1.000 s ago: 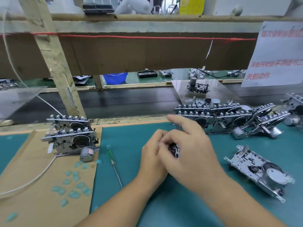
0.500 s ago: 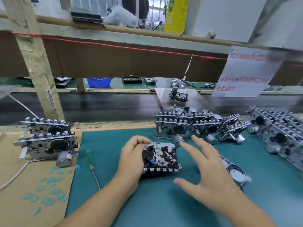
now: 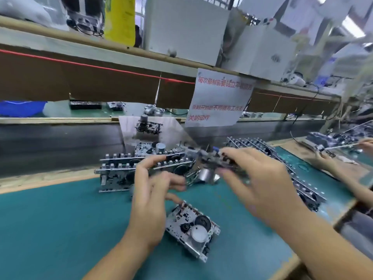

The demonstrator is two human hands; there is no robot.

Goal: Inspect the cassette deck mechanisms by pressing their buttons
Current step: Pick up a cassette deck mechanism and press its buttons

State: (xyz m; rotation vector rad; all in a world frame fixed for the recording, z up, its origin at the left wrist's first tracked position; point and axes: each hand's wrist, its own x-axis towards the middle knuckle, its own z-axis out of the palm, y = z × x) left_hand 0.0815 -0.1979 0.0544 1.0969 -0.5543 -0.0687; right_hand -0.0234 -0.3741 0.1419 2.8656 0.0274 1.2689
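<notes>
My right hand (image 3: 260,178) grips a blurred cassette deck mechanism (image 3: 214,164) between thumb and fingers, lifted above the green mat (image 3: 60,219). My left hand (image 3: 151,190) hovers just left of it with fingers spread and loosely bent, holding nothing. Another mechanism (image 3: 191,227) lies flat on the mat below my hands, motor side up. Behind my left hand stands a stack of mechanisms (image 3: 121,166) with rows of buttons along their tops. A long row of further mechanisms (image 3: 286,164) runs along the right.
Another person's hand (image 3: 331,162) works with a thin tool at the station on the right. A paper notice (image 3: 218,100) hangs from the shelf ahead. One mechanism (image 3: 148,125) sits on a clear sheet on the dark conveyor belt (image 3: 50,142).
The view has swung right. My left hand has let go of the mechanism it held on the mat. My right hand, open before, now grips a lifted mechanism.
</notes>
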